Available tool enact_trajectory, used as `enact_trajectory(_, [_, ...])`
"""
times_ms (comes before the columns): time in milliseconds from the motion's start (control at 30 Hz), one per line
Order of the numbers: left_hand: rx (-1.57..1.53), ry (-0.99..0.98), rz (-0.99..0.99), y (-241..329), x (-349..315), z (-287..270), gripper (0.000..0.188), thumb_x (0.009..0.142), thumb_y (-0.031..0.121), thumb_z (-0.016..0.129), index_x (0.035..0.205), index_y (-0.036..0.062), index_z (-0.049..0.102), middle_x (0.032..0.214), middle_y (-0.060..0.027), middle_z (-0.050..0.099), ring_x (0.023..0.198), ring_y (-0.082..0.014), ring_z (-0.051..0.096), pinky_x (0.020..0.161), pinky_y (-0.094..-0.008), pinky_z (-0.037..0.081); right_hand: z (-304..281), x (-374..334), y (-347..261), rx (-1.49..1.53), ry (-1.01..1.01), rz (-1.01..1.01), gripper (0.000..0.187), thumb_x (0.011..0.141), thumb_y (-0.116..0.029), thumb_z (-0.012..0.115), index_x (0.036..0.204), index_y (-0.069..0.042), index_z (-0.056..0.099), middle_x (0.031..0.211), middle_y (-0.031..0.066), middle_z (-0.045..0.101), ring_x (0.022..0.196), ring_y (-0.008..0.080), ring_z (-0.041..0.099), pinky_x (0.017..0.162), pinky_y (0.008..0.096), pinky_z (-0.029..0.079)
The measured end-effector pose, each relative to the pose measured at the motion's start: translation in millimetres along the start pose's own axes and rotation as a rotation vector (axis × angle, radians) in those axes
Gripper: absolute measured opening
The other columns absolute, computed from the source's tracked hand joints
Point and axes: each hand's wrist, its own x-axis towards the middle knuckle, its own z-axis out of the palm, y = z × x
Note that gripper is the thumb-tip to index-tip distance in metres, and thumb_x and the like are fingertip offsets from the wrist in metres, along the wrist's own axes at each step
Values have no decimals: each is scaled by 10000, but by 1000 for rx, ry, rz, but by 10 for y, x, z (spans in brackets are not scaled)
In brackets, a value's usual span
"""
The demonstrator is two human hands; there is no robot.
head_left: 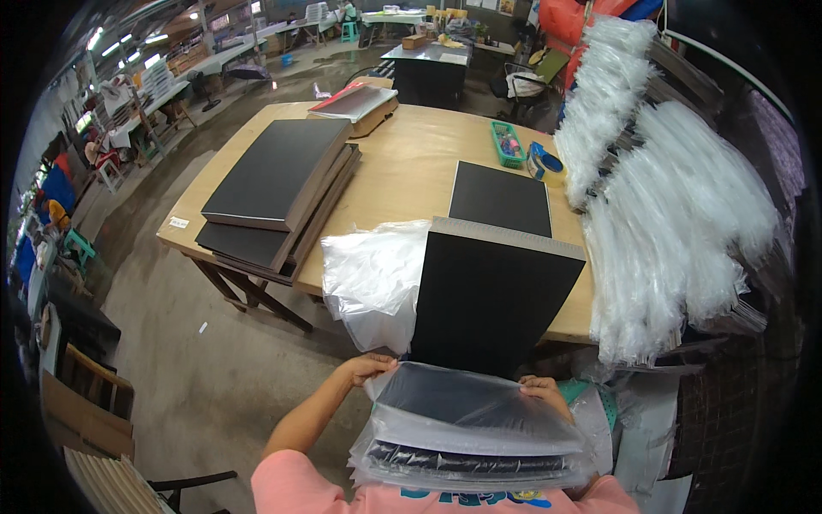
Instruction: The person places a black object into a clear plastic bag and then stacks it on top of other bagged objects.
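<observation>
Close to my body, a clear plastic bag with a dark flat sheet inside is held between both hands. My left hand pinches its far left corner. At the far right edge, my right hand grips the same bag with fingers closed. Just beyond stands a thick stack of black boards at the table's near edge, its pale layered side facing away from me. Behind that lies a black board. Loose clear bags lie left of the stack and droop over the edge.
On the wooden table, a larger stack of black boards sits at left. A book-like bundle, a green basket and tape rolls lie farther back. Heaps of clear plastic bags crowd the right side.
</observation>
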Motion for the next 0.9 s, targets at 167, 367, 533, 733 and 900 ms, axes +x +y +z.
enact_trajectory(167, [115, 839, 405, -243, 63, -517, 225, 823, 170, 671, 1004, 48, 616, 843, -62, 629, 710, -156, 596, 607, -294, 485, -90, 444, 611, -4, 66, 109, 140, 739, -109, 697, 710, 21, 655, 656, 47, 608, 642, 132, 584, 591, 253, 430])
enact_trajectory(367, [812, 1204, 1474, 1002, -987, 726, 324, 773, 141, 669, 1058, 45, 550, 1105, -111, 527, 1024, -233, 530, 875, -346, 422, -127, 604, 790, -422, 276, 77, 168, 732, -152, 708, 708, 7, 659, 704, 83, 654, 638, 154, 615, 584, 279, 470])
enact_trajectory(533, [1528, 723, 1413, 1469, -1180, 1411, 373, 663, 18, 656, 1024, 74, 583, 1136, -142, 538, 1048, -304, 531, 923, -368, 412, -136, 381, -230, -1006, -44, -81, 238, 727, -224, 727, 766, 2, 662, 701, 129, 653, 612, 204, 630, 611, 300, 496])
enact_trajectory(733, [846, 510, 1332, 2192, -668, 1029, 176, 735, -35, 679, 814, 14, 530, 1044, -134, 645, 978, -186, 615, 794, -318, 515, 947, 164, -2461, -913, -232, -584, 272, 747, -236, 726, 887, -30, 617, 775, 114, 630, 692, 201, 626, 618, 308, 487])
enact_trajectory(900, [667, 677, 1256, 2461, -756, 1252, 175, 766, -31, 674, 848, -5, 522, 734, -94, 668, 720, -128, 661, 650, -232, 511, 1770, 1133, -3302, -1090, -116, -1050, 255, 728, -174, 710, 943, -63, 632, 1020, 90, 627, 1051, 264, 539, 867, 393, 418])
